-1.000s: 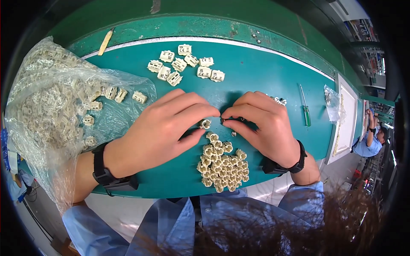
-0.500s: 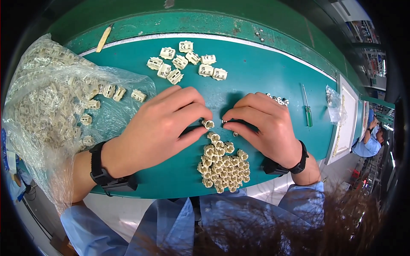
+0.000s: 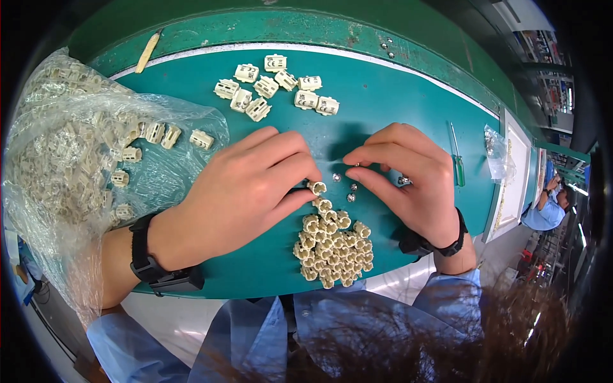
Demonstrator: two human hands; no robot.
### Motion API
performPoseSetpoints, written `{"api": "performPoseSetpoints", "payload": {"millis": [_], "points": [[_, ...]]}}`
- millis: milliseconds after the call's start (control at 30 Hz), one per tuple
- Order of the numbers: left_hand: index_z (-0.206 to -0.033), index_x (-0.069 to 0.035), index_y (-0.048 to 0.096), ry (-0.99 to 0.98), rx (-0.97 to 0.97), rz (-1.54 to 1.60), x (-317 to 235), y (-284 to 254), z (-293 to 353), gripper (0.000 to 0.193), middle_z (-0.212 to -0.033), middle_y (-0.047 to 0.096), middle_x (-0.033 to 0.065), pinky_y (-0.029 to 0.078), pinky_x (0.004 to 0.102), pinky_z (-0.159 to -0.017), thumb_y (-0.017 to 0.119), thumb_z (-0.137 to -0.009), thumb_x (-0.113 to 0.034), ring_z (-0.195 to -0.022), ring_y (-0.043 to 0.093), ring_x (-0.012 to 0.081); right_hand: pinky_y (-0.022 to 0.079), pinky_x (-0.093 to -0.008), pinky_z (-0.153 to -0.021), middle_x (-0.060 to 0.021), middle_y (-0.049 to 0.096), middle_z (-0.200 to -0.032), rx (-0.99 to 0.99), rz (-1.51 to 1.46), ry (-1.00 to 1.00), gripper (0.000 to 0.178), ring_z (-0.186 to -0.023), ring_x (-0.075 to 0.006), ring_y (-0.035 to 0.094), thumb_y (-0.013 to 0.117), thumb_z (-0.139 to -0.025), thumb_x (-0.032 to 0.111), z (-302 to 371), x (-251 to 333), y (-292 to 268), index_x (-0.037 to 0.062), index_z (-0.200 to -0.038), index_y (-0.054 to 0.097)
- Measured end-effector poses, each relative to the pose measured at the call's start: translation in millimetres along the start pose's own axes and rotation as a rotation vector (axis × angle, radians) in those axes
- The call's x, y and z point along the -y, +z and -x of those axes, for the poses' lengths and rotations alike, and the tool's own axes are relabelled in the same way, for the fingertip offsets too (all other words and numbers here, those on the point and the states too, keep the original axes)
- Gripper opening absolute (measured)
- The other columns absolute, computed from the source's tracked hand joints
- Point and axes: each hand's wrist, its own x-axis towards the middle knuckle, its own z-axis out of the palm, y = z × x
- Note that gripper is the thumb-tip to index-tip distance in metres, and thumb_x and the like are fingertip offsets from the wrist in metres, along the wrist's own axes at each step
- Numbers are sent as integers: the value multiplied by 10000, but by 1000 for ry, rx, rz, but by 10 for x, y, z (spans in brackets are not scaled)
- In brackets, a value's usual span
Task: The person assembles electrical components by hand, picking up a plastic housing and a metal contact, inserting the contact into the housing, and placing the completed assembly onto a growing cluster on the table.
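Your green tabletop [image 3: 396, 89] fills the middle of your view. Toward nine to ten o'clock from that middle, a clear plastic bag [image 3: 75, 265] full of cream parts lies open, its film reaching over your left forearm. Your left hand [image 3: 316, 185] is at nine o'clock, thumb and fingers closed around one cream socket. Your right hand [image 3: 347, 166] is at three o'clock, its thumb and forefinger nearly meeting; a tiny shiny bit shows there, but you cannot tell whether they grip it. A loose group of ten cream parts [image 3: 265, 86] lies just short of twelve. At five o'clock stands a tight cluster of cream pieces [image 3: 332, 246], open ends up. A green-handled screwdriver [image 3: 460, 171] lies between two and three. The cream socket [image 3: 317, 188] you hold is right at the centre, just beyond the cluster; small metal pieces [image 3: 351, 198] lie between your hands.
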Motion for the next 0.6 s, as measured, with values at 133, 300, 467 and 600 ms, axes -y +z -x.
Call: {"api": "performPoseSetpoints", "payload": {"millis": [133, 300, 467, 600], "points": [[-1067, -80, 773, 6, -10, 8, 3, 21, 9, 290, -1059, 694, 56, 570, 412, -813, 944, -833, -70, -935, 668, 301, 583, -402, -763, -75, 779, -1030, 99, 33, -25, 246, -875, -269, 730, 965, -839, 46, 15, -23, -17, 66, -1071, 884], [-1068, -80, 773, 9, -16, 8, -3, 19, 0, 289, -1056, 693, 56, 570, 412, -810, 942, -833, -68, -938, 665, 300, 577, -397, -758, -75, 776, -1025, 133, 37, -49, 238, -891, -272, 726, 960, -833, 51, 5, -30, 33, 67, -1055, 877], [-1069, -81, 772, 16, -16, 6, 0, 19, -5, 286, -1058, 692, 54, 572, 415, -811, 940, -838, -69, -945, 665, 298, 571, -396, -748, -67, 779, -1030, 157, 23, -64, 219, -883, -268, 720, 950, -843, 40, 26, -31, 52, 72, -1045, 868], [-1071, -82, 774, 16, -10, -2, 8, 25, 6, 280, -1063, 691, 52, 575, 417, -816, 938, -844, -70, -955, 669, 297, 568, -393, -748, -60, 777, -1023, 173, 26, -66, 212, -874, -267, 720, 940, -848, 26, 21, -18, 35, 74, -1040, 865]]}}
